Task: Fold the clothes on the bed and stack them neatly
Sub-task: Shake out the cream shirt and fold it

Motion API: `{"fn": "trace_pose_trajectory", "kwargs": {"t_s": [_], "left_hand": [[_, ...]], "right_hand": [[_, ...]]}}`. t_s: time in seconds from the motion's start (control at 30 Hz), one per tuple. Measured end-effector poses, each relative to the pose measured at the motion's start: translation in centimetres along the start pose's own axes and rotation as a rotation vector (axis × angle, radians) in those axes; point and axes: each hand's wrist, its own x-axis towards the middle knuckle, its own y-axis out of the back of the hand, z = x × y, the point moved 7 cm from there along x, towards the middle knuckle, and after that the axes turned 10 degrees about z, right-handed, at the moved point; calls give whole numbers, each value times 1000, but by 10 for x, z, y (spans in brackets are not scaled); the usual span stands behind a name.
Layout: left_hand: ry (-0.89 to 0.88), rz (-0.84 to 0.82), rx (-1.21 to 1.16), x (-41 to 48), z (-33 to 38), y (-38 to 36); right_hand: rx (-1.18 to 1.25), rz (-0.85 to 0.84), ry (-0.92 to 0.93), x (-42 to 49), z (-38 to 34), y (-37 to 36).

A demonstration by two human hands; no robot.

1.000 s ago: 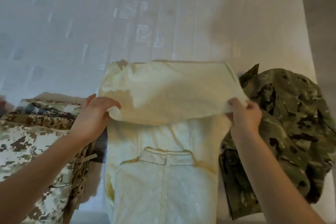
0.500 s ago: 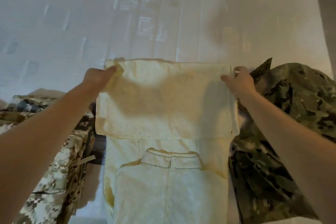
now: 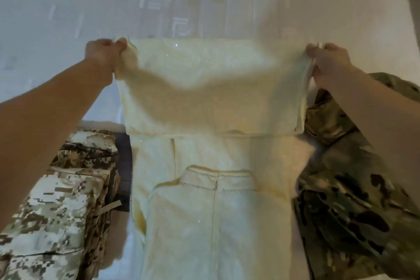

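Cream garment (image 3: 211, 102) lies lengthwise on the bed (image 3: 68, 18), its far end folded over. Left hand (image 3: 102, 54) and right hand (image 3: 327, 61) each pinch a far corner. Folded camouflage stack (image 3: 56, 207) lies left; loose camouflage jacket (image 3: 354, 188) right.

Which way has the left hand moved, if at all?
Yes. The left hand, gripping the cream garment, went from beside the pixel-camouflage stack to well beyond it, away from the person.

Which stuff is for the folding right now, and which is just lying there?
In use: cream garment, left hand, right hand.
Just lying there: folded camouflage stack, crumpled camouflage jacket, bed sheet.
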Motion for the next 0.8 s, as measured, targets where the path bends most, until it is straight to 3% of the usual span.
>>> {"fn": "trace_pose_trajectory", "kwargs": {"t_s": [0.07,0.13,0.2,0.23,0.3,0.37,0.47,0.6,0.67,0.8], "left_hand": [[-52,-22,47,4,12,-8],[-167,3,326,-7,12,-13],[-447,65,628,-45,10,-14],[-641,28,659,-75,6,-22],[-927,-190,654,-137,-19,-40],[-1039,-400,808,-174,-62,-51],[-1080,-466,970,-168,-101,-46],[-1089,-298,879,-141,-78,-28],[-1037,-261,865,-133,-70,-19],[-666,-182,564,-111,-66,7]], "right_hand": [[-63,-32,54,5,-9,-7],[-403,18,166,-4,-1,-5],[-680,98,469,-35,11,-3],[-754,72,655,-60,23,-7],[-960,-137,895,-105,65,-23],[-1176,-378,922,-124,117,-31],[-1189,-421,956,-118,134,-21],[-1282,-201,1047,-89,99,-6],[-1302,-206,1015,-78,88,-2],[-1077,-316,829,-69,78,4]]}}
